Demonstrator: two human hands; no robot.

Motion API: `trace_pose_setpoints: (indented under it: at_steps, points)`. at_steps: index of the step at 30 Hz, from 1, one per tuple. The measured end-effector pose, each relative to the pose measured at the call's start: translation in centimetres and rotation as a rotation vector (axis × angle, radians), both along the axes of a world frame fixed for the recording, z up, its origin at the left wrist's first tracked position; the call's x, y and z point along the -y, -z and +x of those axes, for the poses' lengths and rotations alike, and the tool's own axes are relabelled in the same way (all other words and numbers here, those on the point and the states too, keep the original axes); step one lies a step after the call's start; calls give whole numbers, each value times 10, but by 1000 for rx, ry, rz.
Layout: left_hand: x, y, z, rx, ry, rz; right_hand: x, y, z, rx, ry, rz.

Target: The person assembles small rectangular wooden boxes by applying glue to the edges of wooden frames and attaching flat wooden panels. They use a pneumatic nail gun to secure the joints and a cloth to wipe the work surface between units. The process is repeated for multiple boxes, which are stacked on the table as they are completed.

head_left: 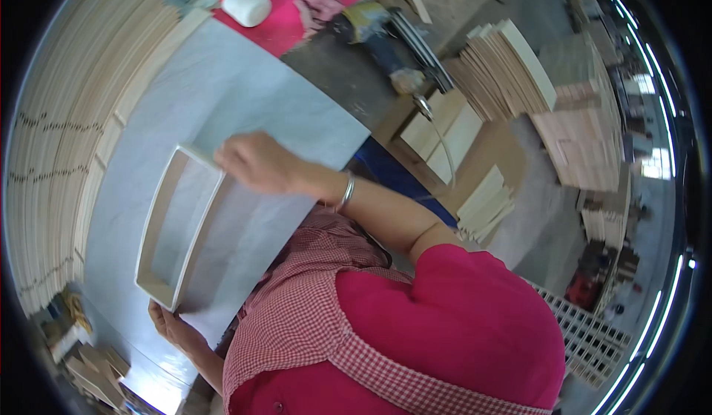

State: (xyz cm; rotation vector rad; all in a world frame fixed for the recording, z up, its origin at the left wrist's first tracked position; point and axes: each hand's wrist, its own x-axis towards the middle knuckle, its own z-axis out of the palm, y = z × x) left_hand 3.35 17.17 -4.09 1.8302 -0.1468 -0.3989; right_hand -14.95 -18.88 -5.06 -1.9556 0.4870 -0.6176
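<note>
I take the wooden frame (197, 243) as the centre of the clock, with twelve at the top of the view. Between one and two o'clock, the right hand (256, 164) has its fingers gathered at the frame's corner; they are blurred, so I cannot tell whether they pinch the wood or only rest on it. At six o'clock, the left hand (176, 331) has its fingertips against the lower end, and whether they close on it I also cannot tell.

In my judgement, the main danger is skewing: if one hand pushes harder than the other, the thin walls could go out of square and a corner joint could open. The table (252, 81) seems smooth, so a weak hold could let the frame slide. Pushed toward ten o'clock, it might knock the tall stack of boards (67, 103).

The frame is a long, narrow rectangle of pale wood, without bottom, and the grey-white table shows through it. It lies on the table, or nearly so, its long sides running from about one to seven o'clock. Its corners look closed.
</note>
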Motion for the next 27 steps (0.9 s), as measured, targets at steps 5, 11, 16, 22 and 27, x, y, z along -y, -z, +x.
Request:
trace_pose_setpoints:
  at_steps: [5, 11, 16, 22, 27]
  points:
    - [-17, -1, 17, -114, 47, -45, -26, -48, -90, 243, 209, 193]
    - [-44, -1, 9, -133, -59, -17, 82, 32, -339, -279, 1525, -281]
    - [-53, -1, 3, -117, -91, -74, 97, 103, -368, -1084, 1226, 227]
    - [-65, -4, -15, -107, -161, -99, 126, 106, -324, -1343, 971, 429]
    - [-67, -2, -17, -121, -164, -129, 136, 150, -364, -1090, 1074, 454]
